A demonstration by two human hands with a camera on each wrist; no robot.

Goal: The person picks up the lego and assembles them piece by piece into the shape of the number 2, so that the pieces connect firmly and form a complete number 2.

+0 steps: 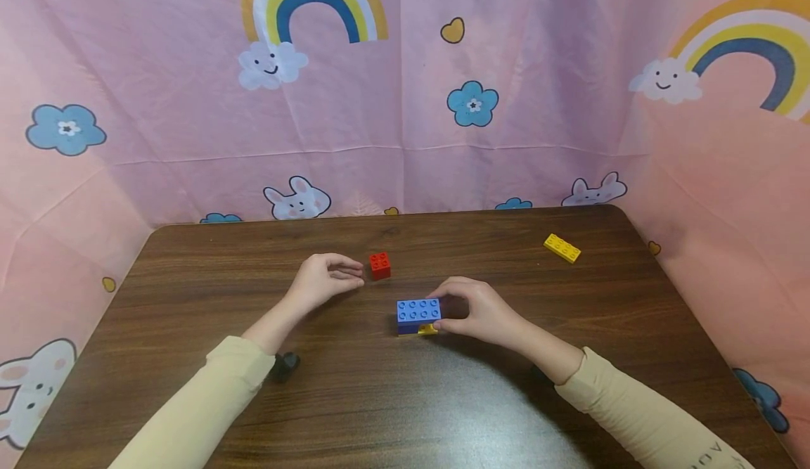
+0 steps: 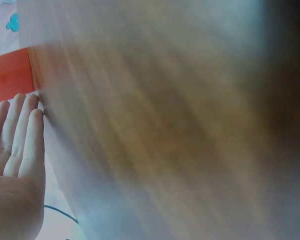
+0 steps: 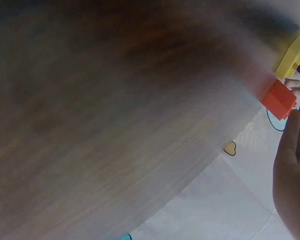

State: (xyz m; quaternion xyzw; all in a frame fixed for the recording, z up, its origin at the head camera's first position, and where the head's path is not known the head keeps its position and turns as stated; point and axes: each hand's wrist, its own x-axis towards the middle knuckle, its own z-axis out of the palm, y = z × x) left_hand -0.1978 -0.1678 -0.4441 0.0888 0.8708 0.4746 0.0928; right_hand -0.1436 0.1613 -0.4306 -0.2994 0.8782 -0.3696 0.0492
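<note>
A blue toy building brick [image 1: 418, 311] with studs on top sits on a yellow piece [image 1: 427, 329] near the middle of the table. From its right side, my right hand [image 1: 484, 311] grips this stack between thumb and fingers. My left hand [image 1: 323, 279] is just left of a square red brick [image 1: 380, 266], fingers extended toward it with a small gap. In the left wrist view the red brick [image 2: 12, 75] shows just beyond the fingertips. The right wrist view catches the yellow piece [image 3: 291, 56] at its edge, with the red brick [image 3: 279, 100] behind.
A flat yellow studded plate [image 1: 562, 248] lies toward the back right of the brown wooden table [image 1: 354, 413]. Beside the left wrist is a small black object [image 1: 287, 363]. A pink patterned cloth [image 1: 405, 117] hangs behind the table and along its sides.
</note>
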